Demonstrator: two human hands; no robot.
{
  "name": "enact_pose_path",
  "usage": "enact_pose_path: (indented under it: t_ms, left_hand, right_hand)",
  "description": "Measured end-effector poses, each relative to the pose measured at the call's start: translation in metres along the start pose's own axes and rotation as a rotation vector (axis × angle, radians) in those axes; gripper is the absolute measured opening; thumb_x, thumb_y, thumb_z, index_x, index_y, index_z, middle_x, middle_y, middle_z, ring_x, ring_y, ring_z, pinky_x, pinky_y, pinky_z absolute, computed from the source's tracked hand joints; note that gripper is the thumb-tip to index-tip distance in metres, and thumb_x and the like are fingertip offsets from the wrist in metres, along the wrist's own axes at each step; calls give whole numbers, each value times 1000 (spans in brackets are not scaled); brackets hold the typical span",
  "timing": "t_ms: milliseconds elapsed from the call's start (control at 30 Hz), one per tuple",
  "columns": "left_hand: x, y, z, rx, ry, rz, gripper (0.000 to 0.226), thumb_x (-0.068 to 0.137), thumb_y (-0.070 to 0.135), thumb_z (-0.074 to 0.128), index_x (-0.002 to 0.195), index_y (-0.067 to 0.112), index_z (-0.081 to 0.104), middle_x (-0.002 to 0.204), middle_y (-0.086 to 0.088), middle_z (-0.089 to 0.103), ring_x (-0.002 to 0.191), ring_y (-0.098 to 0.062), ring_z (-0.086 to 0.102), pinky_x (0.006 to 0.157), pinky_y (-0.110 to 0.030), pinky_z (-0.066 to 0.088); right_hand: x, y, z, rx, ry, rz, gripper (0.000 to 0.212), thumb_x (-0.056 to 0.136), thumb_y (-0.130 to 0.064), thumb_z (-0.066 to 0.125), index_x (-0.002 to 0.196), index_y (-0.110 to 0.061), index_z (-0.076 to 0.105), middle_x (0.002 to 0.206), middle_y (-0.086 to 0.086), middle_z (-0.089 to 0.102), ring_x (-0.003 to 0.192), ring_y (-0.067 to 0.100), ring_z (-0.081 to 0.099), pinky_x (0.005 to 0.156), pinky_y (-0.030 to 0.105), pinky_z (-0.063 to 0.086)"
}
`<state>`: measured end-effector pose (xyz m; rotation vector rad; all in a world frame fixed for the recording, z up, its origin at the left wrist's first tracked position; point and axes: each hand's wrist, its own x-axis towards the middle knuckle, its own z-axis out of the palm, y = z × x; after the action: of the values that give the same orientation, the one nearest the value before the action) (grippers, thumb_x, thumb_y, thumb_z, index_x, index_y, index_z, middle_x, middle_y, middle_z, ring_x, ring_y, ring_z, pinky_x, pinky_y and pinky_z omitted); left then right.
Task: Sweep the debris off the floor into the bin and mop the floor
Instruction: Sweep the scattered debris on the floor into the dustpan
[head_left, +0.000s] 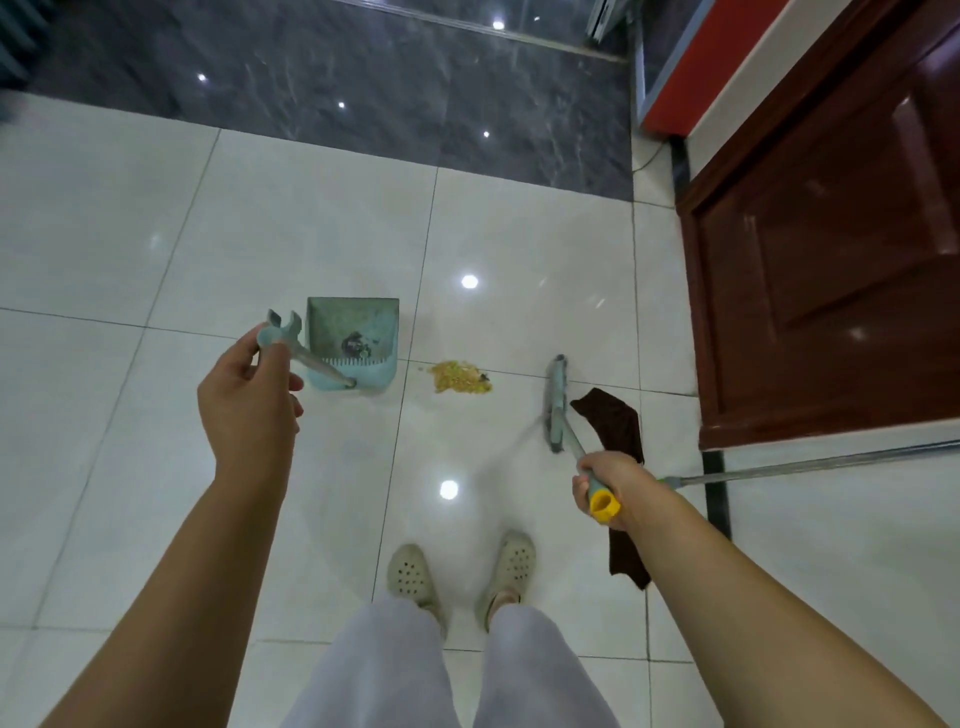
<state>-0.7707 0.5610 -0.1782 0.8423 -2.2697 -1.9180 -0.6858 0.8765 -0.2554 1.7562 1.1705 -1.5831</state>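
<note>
The mop pole (810, 464) runs off the right edge — its cloth (626, 551) partly hidden behind the right forearm (727, 587); the broom bristles (555, 402) blur.

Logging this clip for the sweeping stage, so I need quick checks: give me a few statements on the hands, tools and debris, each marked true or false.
1. The right hand grips the broom by its handle. True.
2. The yellow debris pile already lies inside the dustpan. False: it lies on the white floor tiles, between dustpan and broom head.
3. The left hand holds the dustpan's handle at its top end. True.
4. The dustpan holds nothing. False: a small dark clump sits in it.
5. A dark brown cloth lies on the floor beside the broom head. True.
6. The person stands barefoot. False: light perforated clogs are on both feet.
</note>
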Motion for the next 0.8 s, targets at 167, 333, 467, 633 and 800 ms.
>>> enact_pose_path:
  t_ms: [167, 333, 467, 633, 800]
  left_hand:
    - [8, -8, -15, 20, 2, -24, 32, 88, 34, 52, 115, 24, 67, 62, 2, 57, 47, -10, 46, 43, -24, 42]
    - [14, -15, -28, 26, 22, -50, 24, 92, 31, 51, 110, 30, 66, 65, -1, 58, 50, -12, 47, 45, -27, 42]
    - [17, -21, -35, 18, 38, -87, 18, 88, 30, 52, 92, 40, 66, 65, -2, 58, 51, -15, 47, 48, -28, 41]
    - [23, -25, -45, 40, 53, -82, 26, 87, 30, 51, 107, 30, 67, 64, -1, 58, 50, -15, 47, 47, -27, 42]
    - [25, -30, -52, 65, 75, -84, 32, 87, 33, 51, 114, 27, 66, 67, -3, 60, 51, -16, 48, 47, -26, 43]
  right_hand:
    - [2, -24, 52, -47, -79, -4, 5, 96, -7, 45, 94, -5, 48, 73, 10, 45, 22, 12, 41, 28, 13, 38]
    - [-3, -25, 111, -137, -153, -4, 16, 95, -7, 44, 111, -8, 47, 75, 10, 44, 19, 11, 39, 29, 12, 37]
    - [-14, -13, 136, -215, -188, -17, 19, 95, -8, 43, 115, -8, 45, 78, 11, 45, 20, 10, 40, 30, 11, 37]
    - [-26, -3, 137, -333, -145, -45, 14, 96, -12, 47, 108, -6, 49, 77, 12, 47, 35, 11, 44, 31, 12, 39]
    - [-30, -11, 125, -609, -69, -190, 24, 95, -3, 43, 117, -2, 53, 69, 14, 48, 44, 19, 44, 34, 14, 37]
